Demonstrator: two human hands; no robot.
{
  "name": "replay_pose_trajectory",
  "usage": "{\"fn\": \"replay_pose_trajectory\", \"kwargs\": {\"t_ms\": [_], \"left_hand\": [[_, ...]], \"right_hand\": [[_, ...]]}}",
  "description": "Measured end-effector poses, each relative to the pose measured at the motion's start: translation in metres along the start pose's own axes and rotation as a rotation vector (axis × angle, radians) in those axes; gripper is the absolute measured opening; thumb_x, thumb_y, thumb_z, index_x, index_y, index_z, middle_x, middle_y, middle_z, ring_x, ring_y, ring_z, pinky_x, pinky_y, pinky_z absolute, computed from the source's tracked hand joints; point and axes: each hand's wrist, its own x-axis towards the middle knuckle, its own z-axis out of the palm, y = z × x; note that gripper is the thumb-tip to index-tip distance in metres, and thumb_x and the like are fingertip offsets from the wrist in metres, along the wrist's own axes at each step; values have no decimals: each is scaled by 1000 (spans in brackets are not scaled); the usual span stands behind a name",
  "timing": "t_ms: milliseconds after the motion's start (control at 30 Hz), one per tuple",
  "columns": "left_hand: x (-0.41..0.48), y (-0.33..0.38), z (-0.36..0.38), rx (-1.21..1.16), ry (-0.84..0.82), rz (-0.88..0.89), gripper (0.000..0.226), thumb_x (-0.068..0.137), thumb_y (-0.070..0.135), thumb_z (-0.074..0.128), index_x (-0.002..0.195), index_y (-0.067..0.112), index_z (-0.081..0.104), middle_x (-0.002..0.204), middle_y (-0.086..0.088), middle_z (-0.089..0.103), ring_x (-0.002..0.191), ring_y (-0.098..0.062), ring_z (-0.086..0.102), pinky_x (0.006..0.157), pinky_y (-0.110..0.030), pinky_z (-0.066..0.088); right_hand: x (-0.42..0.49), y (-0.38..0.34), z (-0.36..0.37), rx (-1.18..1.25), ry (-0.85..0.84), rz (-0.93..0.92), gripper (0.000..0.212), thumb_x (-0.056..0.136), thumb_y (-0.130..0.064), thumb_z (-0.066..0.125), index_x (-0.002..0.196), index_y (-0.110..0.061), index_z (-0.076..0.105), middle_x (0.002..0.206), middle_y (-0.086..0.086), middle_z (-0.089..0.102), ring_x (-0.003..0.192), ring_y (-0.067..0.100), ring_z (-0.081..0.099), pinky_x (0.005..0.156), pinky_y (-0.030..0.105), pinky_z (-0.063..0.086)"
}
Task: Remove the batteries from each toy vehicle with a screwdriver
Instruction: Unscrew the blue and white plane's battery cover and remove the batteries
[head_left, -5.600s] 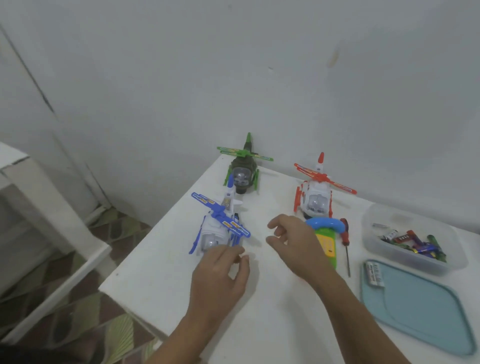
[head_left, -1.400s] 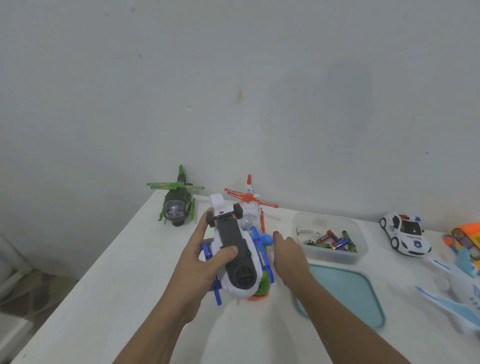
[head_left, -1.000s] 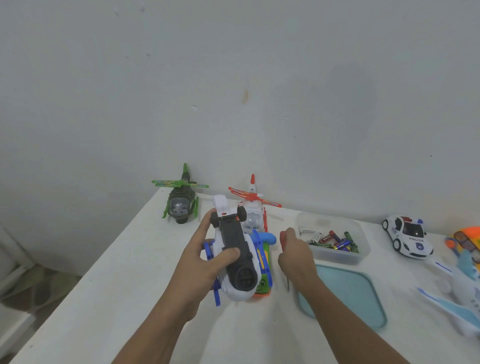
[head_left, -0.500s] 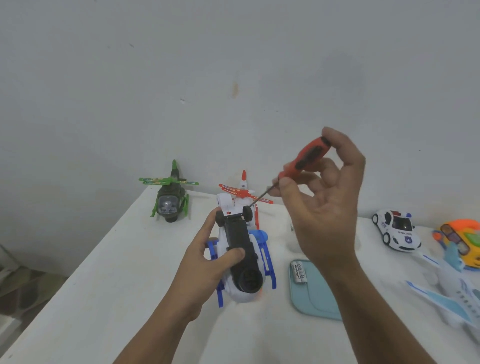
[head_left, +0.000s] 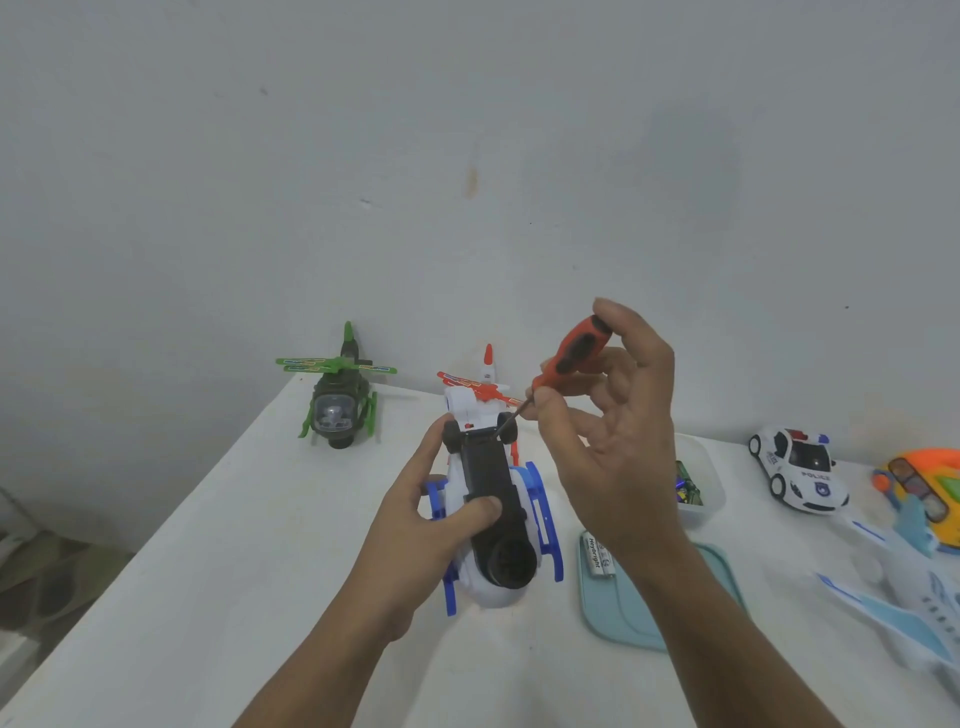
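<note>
My left hand (head_left: 423, 525) grips the blue and white toy helicopter (head_left: 496, 512), turned belly up over the white table (head_left: 218, 582), with my thumb on its black underside. My right hand (head_left: 605, 447) pinches the red and black screwdriver (head_left: 569, 353) by its handle. The screwdriver slants down to the left, and its tip sits at the far end of the black underside, near the small wheels. Two batteries (head_left: 598, 553) lie on the teal lid (head_left: 618, 608). A clear tub (head_left: 698, 483) with several batteries shows partly behind my right hand.
A green toy helicopter (head_left: 337, 400) stands at the table's far left corner. A red and white helicopter (head_left: 483, 382) is behind the held toy. A police car (head_left: 797, 467), an orange toy (head_left: 930, 488) and a white and blue plane (head_left: 914, 608) lie at the right.
My left hand picked up the blue helicopter and turned it belly up. My right hand took the screwdriver from the table, raised it, and has now lowered its tip onto the underside.
</note>
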Motion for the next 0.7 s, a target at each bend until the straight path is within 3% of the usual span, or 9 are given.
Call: {"fn": "replay_pose_trajectory", "kwargs": {"t_ms": [67, 233, 300, 400, 467, 567, 700], "left_hand": [[1, 1, 1, 3, -4, 6, 86, 66, 36, 81, 132, 69, 37, 132, 0, 58, 114, -39, 61, 89, -56, 56], [7, -4, 3, -13, -23, 22, 81, 81, 17, 78, 135, 62, 39, 124, 0, 61, 105, -32, 67, 85, -51, 59], [10, -5, 4, -11, -34, 19, 79, 82, 16, 76, 133, 63, 39, 119, 7, 60, 104, -32, 67, 78, -39, 61], [12, -4, 5, -31, -31, 26, 76, 84, 12, 74, 128, 63, 40, 95, 19, 65, 91, -25, 71, 57, -20, 56], [14, -4, 5, -25, -30, 26, 76, 83, 10, 75, 130, 60, 43, 90, 17, 71, 87, -21, 73, 62, -25, 59], [15, 0, 7, -7, -31, 17, 79, 80, 14, 78, 133, 61, 41, 113, 6, 68, 99, -27, 70, 74, -36, 60], [19, 3, 9, -37, -42, 19, 80, 79, 11, 79, 129, 62, 43, 105, 7, 69, 90, -23, 73, 59, -25, 58]], "right_hand": [[0, 2, -1, 7, 5, -15, 75, 87, 10, 58, 125, -50, 39, 99, -13, 59, 90, 25, 65, 75, 35, 60], [4, 4, -4, -51, 11, -85, 73, 82, 15, 60, 124, -41, 40, 95, -9, 59, 86, 17, 65, 70, 23, 57], [7, 4, -5, -75, 8, -107, 72, 81, 15, 61, 123, -40, 41, 96, -8, 59, 86, 16, 65, 71, 23, 57], [11, 4, -7, -69, 13, -136, 60, 83, 2, 68, 123, -37, 44, 97, -6, 61, 88, 18, 66, 72, 27, 58], [16, 2, -8, -31, 25, -160, 54, 82, -6, 74, 116, -40, 50, 96, -5, 62, 89, 21, 65, 72, 28, 57], [26, 0, -12, 19, 40, -157, 47, 81, 0, 73, 108, -34, 58, 94, 7, 60, 87, 25, 64, 72, 31, 54], [34, 0, -16, 20, -10, -183, 38, 86, 5, 61, 115, -18, 63, 95, 10, 58, 84, 34, 63, 78, 38, 54]]}}
